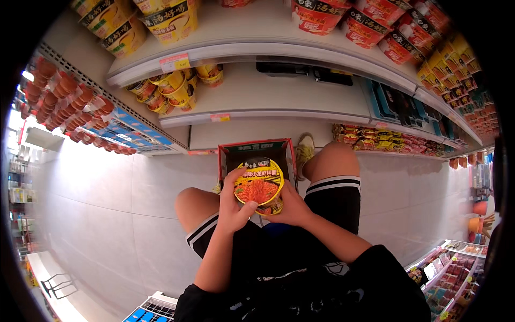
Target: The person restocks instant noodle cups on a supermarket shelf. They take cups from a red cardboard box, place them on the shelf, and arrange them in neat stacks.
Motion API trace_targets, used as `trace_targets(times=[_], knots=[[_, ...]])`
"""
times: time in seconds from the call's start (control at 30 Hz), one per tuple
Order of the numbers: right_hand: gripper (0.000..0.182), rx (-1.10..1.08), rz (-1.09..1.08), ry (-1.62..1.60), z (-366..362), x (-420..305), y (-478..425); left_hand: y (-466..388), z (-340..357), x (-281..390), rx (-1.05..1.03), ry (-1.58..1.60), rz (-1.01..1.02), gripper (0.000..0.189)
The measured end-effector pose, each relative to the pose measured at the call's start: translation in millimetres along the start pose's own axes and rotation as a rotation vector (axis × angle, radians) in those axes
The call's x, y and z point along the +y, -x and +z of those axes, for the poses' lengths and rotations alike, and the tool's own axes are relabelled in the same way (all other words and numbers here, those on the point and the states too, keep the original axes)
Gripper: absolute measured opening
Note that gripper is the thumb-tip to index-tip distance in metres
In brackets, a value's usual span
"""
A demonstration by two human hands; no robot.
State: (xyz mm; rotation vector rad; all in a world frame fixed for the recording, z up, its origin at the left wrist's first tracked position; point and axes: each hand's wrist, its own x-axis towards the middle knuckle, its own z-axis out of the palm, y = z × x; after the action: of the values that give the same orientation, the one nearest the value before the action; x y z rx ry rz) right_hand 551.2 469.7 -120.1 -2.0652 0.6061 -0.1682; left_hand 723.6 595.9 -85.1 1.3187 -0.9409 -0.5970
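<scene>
My left hand (236,201) grips a yellow instant noodle tub (258,181) with a picture of red noodles on its lid, fingers at its left rim and thumb on the lower edge. A second tub (270,208) shows just beneath it. Around the lower right side of these tubs curls my right hand (291,204); which of the two it bears is partly hidden. Behind and below the tubs, between my knees, stands a cardboard box (221,165) with red edges, its inside mostly hidden.
Shelves (281,110) rise in front, holding stacked yellow noodle tubs (173,90) on the left and red noodle tubs (318,16) higher up. Black trays (332,75) lie on the middle shelf. Bagged goods (378,137) sit low at right. Hanging packs (66,94) line the left shelf end.
</scene>
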Motion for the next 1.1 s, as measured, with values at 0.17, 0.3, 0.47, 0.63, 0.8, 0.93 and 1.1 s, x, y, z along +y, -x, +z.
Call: trace_targets(times=[0.17,0.3,0.47,0.63,0.8,0.93,1.1], knots=[[0.128,0.001,-0.062,-0.092,-4.9,3.0,17.6,1.7,27.1,5.7,0.104,0.175,-0.003,0.094],[0.135,-0.049,-0.056,-0.230,-5.5,2.9,18.3,3.8,37.5,6.5,0.173,0.235,-0.031,0.093],[0.138,-0.091,-0.114,-0.345,2.4,7.4,18.2,15.2,38.8,-2.4,0.231,0.218,-0.028,0.080],[0.140,-0.189,-0.070,-0.304,-4.6,-7.2,21.4,24.1,36.0,1.9,0.257,0.264,-0.024,0.067],[0.141,-0.186,-0.059,-0.270,-4.3,-0.2,26.4,27.9,40.0,0.5,0.266,0.247,-0.028,0.064],[0.141,-0.183,-0.077,-0.307,-0.5,7.0,27.0,29.4,38.7,-13.8,0.288,0.203,-0.052,0.059],[0.139,-0.179,-0.040,-0.367,13.1,20.1,22.1,32.3,40.1,-36.3,0.352,0.226,-0.153,0.051]])
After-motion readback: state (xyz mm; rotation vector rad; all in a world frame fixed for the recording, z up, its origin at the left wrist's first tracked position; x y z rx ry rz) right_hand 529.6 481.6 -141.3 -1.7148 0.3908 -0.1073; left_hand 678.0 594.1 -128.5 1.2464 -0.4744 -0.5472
